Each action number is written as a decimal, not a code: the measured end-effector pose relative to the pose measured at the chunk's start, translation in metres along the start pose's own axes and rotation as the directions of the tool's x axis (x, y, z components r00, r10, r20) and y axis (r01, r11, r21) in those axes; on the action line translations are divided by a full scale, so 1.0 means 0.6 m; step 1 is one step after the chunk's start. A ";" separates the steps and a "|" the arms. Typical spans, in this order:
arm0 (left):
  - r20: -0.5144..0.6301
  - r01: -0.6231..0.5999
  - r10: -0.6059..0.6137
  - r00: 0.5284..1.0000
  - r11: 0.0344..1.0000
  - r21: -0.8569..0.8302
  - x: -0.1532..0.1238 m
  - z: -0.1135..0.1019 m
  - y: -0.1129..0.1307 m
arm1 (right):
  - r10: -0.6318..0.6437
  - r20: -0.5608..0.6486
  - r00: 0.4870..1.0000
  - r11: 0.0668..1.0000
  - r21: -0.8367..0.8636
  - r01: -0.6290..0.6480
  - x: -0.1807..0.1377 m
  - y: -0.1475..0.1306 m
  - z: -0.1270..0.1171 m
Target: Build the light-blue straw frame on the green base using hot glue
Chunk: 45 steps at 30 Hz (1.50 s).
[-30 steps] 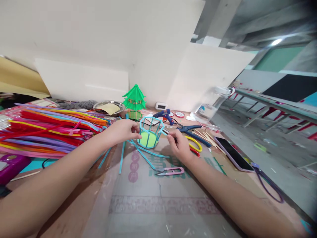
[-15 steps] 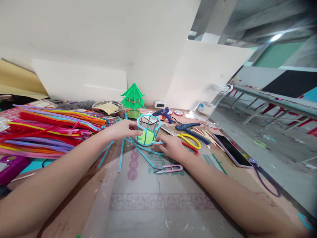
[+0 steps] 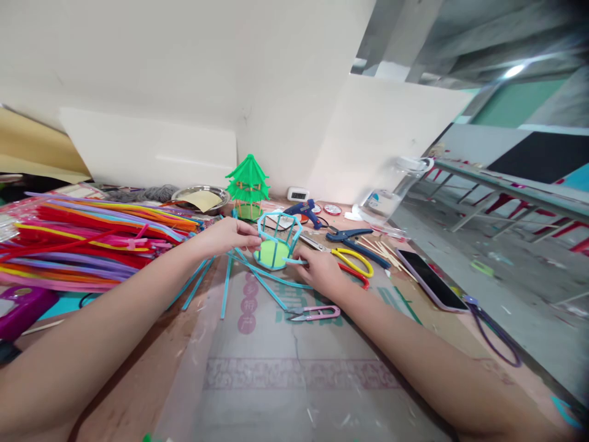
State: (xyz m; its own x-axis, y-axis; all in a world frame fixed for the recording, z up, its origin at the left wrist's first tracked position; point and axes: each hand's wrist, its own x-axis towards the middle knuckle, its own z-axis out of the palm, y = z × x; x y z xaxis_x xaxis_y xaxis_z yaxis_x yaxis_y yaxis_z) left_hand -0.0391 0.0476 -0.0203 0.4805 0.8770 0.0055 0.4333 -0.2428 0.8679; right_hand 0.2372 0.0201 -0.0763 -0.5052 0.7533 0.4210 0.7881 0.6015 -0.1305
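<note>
In front of me stands a small light-blue cage-like frame (image 3: 300, 228) with an angular top ring and thin posts. Its base is a light-green disc (image 3: 271, 253). My left hand (image 3: 230, 237) pinches the frame's left side between thumb and fingers. My right hand (image 3: 321, 270) is closed on a short light-blue pipe cleaner piece (image 3: 294, 261), whose free end points at the frame's lower right edge. Whether that end touches the frame I cannot tell. More light-blue pipe cleaners (image 3: 267, 288) lie below the frame, near pink thread snips (image 3: 317, 314).
Many coloured pipe cleaners (image 3: 92, 245) are heaped at left. Behind stands a green tiered-roof model (image 3: 248, 181). A blue glue gun (image 3: 306, 209), scissors with yellow and red handles (image 3: 356, 261), blue pliers (image 3: 352, 234), a phone (image 3: 431, 279) and a clear bottle (image 3: 389, 190) lie or stand right.
The frame has shifted slightly right and turned a little, and more of its green base shows. My left fingers have moved slightly upward. The right hand has barely moved.
</note>
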 end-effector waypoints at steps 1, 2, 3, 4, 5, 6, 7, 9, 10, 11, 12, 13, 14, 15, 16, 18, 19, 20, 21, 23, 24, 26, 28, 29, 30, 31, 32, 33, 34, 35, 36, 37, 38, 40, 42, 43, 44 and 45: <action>-0.008 -0.003 0.003 1.000 1.000 0.004 0.000 0.000 0.001 | 0.023 -0.011 1.000 1.000 0.007 -0.023 0.000 0.000 0.001; -0.017 -0.005 0.005 1.000 1.000 0.006 -0.001 0.001 0.002 | 0.042 -0.015 0.999 0.999 0.018 -0.042 0.001 0.000 0.001; -0.031 -0.003 0.004 1.000 1.000 0.006 -0.001 0.003 0.004 | 0.055 -0.013 0.998 0.998 0.034 -0.054 0.002 0.000 0.001; -0.048 0.000 0.000 0.999 1.000 0.008 -0.001 0.005 0.007 | 0.062 -0.007 0.998 0.997 0.055 -0.061 0.002 0.000 0.000; -0.067 0.000 0.001 0.998 1.000 0.015 -0.001 0.007 0.009 | 0.061 0.003 0.998 0.995 0.078 -0.061 0.003 -0.001 -0.001; -0.085 -0.004 0.007 0.996 0.999 0.032 -0.002 0.010 0.011 | 0.054 0.014 0.998 0.993 0.103 -0.055 0.004 -0.002 -0.003; -0.104 -0.009 0.015 0.994 0.998 0.061 -0.002 0.011 0.013 | 0.048 0.023 0.999 0.991 0.127 -0.051 0.005 -0.003 -0.005; -0.142 -0.027 0.050 0.989 0.987 0.159 -0.003 0.013 0.015 | 0.053 0.034 0.998 0.985 0.161 -0.057 0.006 -0.006 -0.008; -0.159 -0.040 0.076 0.984 0.975 0.219 -0.003 0.012 0.014 | 0.062 0.037 0.997 0.983 0.169 -0.067 0.007 -0.007 -0.009; -0.170 -0.051 0.100 0.980 0.961 0.272 -0.004 0.009 0.013 | 0.072 0.039 0.997 0.982 0.173 -0.078 0.007 -0.008 -0.009; -0.174 -0.062 0.119 0.977 0.950 0.305 -0.004 0.006 0.012 | 0.081 0.041 0.996 0.981 0.173 -0.087 0.007 -0.008 -0.009; -0.170 -0.075 0.134 0.976 0.947 0.314 -0.005 0.002 0.010 | 0.085 0.043 0.995 0.981 0.173 -0.091 0.007 -0.008 -0.009; -0.165 -0.085 0.140 0.976 0.949 0.303 -0.006 -0.004 0.009 | 0.084 0.044 0.995 0.980 0.175 -0.091 0.007 -0.008 -0.009; -0.164 -0.090 0.140 0.976 0.956 0.278 -0.006 -0.009 0.009 | 0.080 0.044 0.996 0.980 0.179 -0.087 0.006 -0.008 -0.008; -0.171 -0.094 0.138 0.976 0.966 0.241 -0.007 -0.015 0.009 | 0.074 0.043 0.996 0.979 0.185 -0.081 0.006 -0.008 -0.008; -0.221 -0.104 0.131 0.966 0.986 0.128 -0.008 -0.026 0.013 | 0.069 0.037 0.997 0.979 0.189 -0.074 0.006 -0.007 -0.007; -0.260 -0.108 0.118 0.959 0.993 0.049 -0.009 -0.031 0.017 | 0.069 0.035 0.997 0.980 0.185 -0.074 0.007 -0.007 -0.007; -0.297 -0.112 0.096 0.950 0.993 -0.039 -0.010 -0.034 0.021 | 0.070 0.034 0.997 0.981 0.180 -0.075 0.007 -0.007 -0.007; -0.329 -0.115 0.071 0.942 0.987 -0.116 -0.012 -0.036 0.025 | 0.073 0.036 0.997 0.982 0.174 -0.078 0.008 -0.007 -0.006; -0.364 -0.111 0.039 0.931 0.978 -0.178 -0.014 -0.038 0.032 | 0.077 0.040 0.996 0.982 0.169 -0.082 0.007 -0.007 -0.005; -0.367 -0.107 0.042 0.929 0.982 -0.158 -0.015 -0.038 0.034 | 0.080 0.031 0.996 0.981 0.174 -0.084 0.007 -0.006 -0.005; -0.351 -0.108 0.075 0.933 0.991 -0.075 -0.015 -0.036 0.036 | 0.074 -0.038 0.997 0.980 0.189 -0.065 0.003 -0.004 -0.008; -0.335 -0.133 0.122 0.934 0.991 -0.011 -0.016 -0.033 0.038 | 0.004 -0.175 0.984 0.983 0.183 0.028 -0.002 -0.004 -0.018; -0.330 -0.149 0.144 0.933 0.989 0.009 -0.017 -0.030 0.042 | -0.060 -0.241 0.969 0.983 0.156 0.100 -0.003 -0.005 -0.026; -0.326 -0.164 0.163 0.931 0.986 0.026 -0.020 -0.027 0.048 | -0.138 -0.283 0.949 0.978 0.112 0.175 -0.004 -0.008 -0.037; -0.318 -0.174 0.180 0.931 0.984 0.047 -0.024 -0.022 0.056 | -0.215 -0.299 0.930 0.968 0.059 0.242 -0.004 -0.013 -0.049; -0.304 -0.176 0.191 0.933 0.981 0.076 -0.029 -0.017 0.068 | -0.272 -0.287 0.918 0.958 0.005 0.286 -0.003 -0.020 -0.062; -0.287 -0.173 0.197 0.937 0.979 0.108 -0.035 -0.010 0.081 | -0.306 -0.263 0.915 0.951 -0.042 0.306 -0.001 -0.027 -0.076; -0.266 -0.175 0.207 0.942 0.974 0.141 -0.042 -0.003 0.094 | -0.316 -0.246 0.916 0.949 -0.081 0.305 0.001 -0.036 -0.088; -0.241 -0.177 0.221 0.945 0.965 0.191 -0.049 0.005 0.107 | -0.302 -0.243 0.922 0.952 -0.120 0.281 0.004 -0.044 -0.099; -0.216 -0.179 0.236 0.947 0.950 0.254 -0.055 0.013 0.117 | -0.281 -0.232 0.931 0.956 -0.154 0.250 0.007 -0.051 -0.108; -0.202 -0.201 0.266 0.943 0.935 0.293 -0.059 0.021 0.126 | -0.262 -0.226 0.938 0.958 -0.182 0.224 0.009 -0.057 -0.114; -0.185 -0.224 0.291 0.939 0.922 0.317 -0.062 0.028 0.131 | -0.246 -0.215 0.945 0.958 -0.202 0.203 0.011 -0.062 -0.118; -0.163 -0.262 0.332 0.929 0.902 0.342 -0.064 0.041 0.133 | -0.228 -0.185 0.956 0.958 -0.218 0.187 0.013 -0.067 -0.121; -0.156 -0.280 0.357 0.921 0.886 0.370 -0.062 0.049 0.128 | -0.226 -0.160 0.961 0.961 -0.199 0.193 0.012 -0.067 -0.121; -0.158 -0.286 0.372 0.915 0.873 0.395 -0.060 0.051 0.125 | -0.229 -0.160 0.960 0.964 -0.174 0.200 0.011 -0.066 -0.121; -0.161 -0.294 0.392 0.906 0.855 0.427 -0.057 0.052 0.121 | -0.229 -0.176 0.957 0.969 -0.137 0.207 0.010 -0.064 -0.121; -0.165 -0.305 0.420 0.892 0.831 0.466 -0.055 0.052 0.117 | -0.223 -0.205 0.953 0.974 -0.091 0.209 0.010 -0.062 -0.121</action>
State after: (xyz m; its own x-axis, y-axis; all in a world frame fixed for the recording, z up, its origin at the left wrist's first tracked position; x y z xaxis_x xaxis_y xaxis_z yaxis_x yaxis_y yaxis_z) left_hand -0.0007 -0.0112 0.0250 0.4848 0.7489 0.4518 0.5686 -0.6624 0.4878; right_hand 0.2305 -0.0169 -0.0041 -0.5856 0.5292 0.6141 0.6941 0.7186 0.0426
